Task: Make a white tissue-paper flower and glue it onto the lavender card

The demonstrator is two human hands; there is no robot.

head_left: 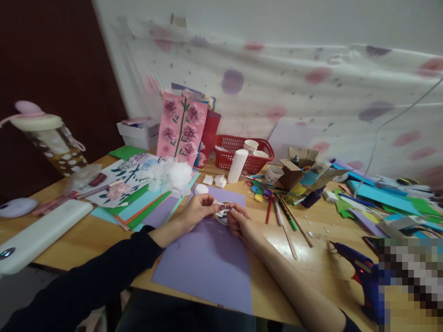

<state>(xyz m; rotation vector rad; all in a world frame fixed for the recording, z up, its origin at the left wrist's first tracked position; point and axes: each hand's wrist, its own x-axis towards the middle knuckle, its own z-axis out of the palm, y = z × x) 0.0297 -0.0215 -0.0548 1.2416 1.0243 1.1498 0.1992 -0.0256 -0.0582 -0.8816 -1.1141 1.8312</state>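
Note:
My left hand [200, 212] pinches a small white piece [219, 210], perhaps tissue or paper, between thumb and fingertips. Close on its right, my right hand [242, 223] is closed with its fingertips at the same white piece. Both hands are above a purple sheet [207, 263]. A round ring-like object [221, 220] is partly hidden behind the fingers. Just beyond the hands are a white round wad [201, 189], small stacks of white squares [220, 181] and an upright white roll [238, 166].
A red basket [224, 159] with paper cups stands behind. Pens and brushes [289, 212] lie to the right, then a blue glue gun [356, 263]. Coloured papers, white fluff [176, 173] and a long white case [44, 235] are on the left.

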